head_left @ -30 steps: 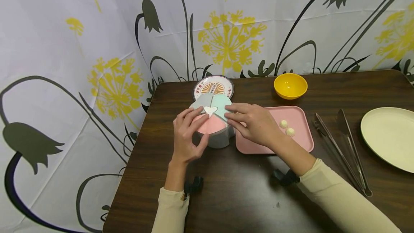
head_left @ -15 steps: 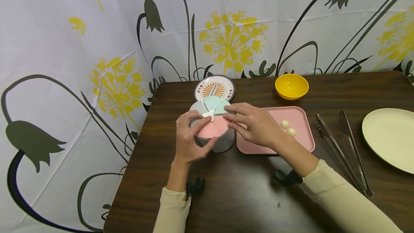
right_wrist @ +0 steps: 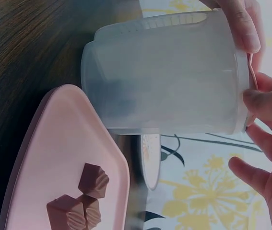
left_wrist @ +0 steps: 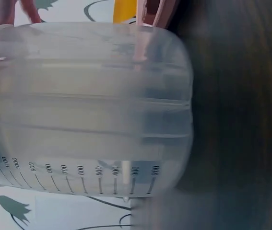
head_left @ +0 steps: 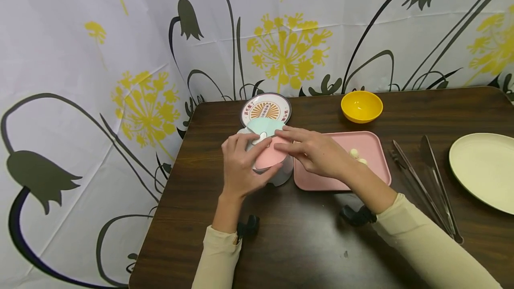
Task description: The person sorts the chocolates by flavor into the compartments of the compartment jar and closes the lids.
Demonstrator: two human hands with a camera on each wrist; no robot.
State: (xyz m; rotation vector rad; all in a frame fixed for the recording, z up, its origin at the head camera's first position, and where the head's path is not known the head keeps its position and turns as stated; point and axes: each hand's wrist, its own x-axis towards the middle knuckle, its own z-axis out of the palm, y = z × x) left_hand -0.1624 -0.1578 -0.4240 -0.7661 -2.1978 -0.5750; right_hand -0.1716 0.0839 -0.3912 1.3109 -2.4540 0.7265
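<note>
A tall translucent canister [left_wrist: 78, 115] with printed volume marks stands on the table, its lid divided into grey, mint and pink parts round a small white centre piece [head_left: 259, 138]. My left hand [head_left: 242, 169] grips the lid from the left, thumb at the front edge and fingers near the white piece. From the right, my right hand [head_left: 317, 153] holds the lid's edge with its fingertips. Between the hands the pink part [head_left: 268, 155] sits tilted; in the right wrist view its thin edge rises above the rim. The canister's contents are blurred through the wall.
Right of the canister lies a pink tray [head_left: 321, 183] with brown chocolates [right_wrist: 96, 180] and cream pieces [head_left: 354, 153]. Behind are a patterned plate [head_left: 257, 104] and a yellow bowl [head_left: 361, 107]. Metal tongs [head_left: 421, 186] and a cream plate [head_left: 483, 171] lie farther right.
The lid has turned counterclockwise: mint moved to the back, pink to the right, and pink now tilts. My left hand shifted slightly right with it; my right hand barely moved.
</note>
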